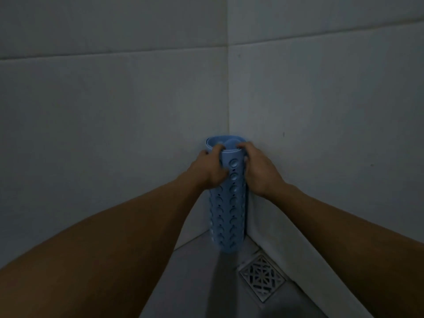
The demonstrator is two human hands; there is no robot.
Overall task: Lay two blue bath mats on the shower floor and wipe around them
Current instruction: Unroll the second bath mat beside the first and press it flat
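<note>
Both my hands on the rolled blue mat in the shower corner.

My left hand (212, 167) and right hand (258, 169) curl round the top of the rolled blue bath mat (226, 216), which stands upright on the shower floor (202, 278) where the two tiled walls (114, 111) meet, near the square drain grate (262, 277).

Shower corner, tiled walls (114, 99), floor drain (262, 277)
</note>
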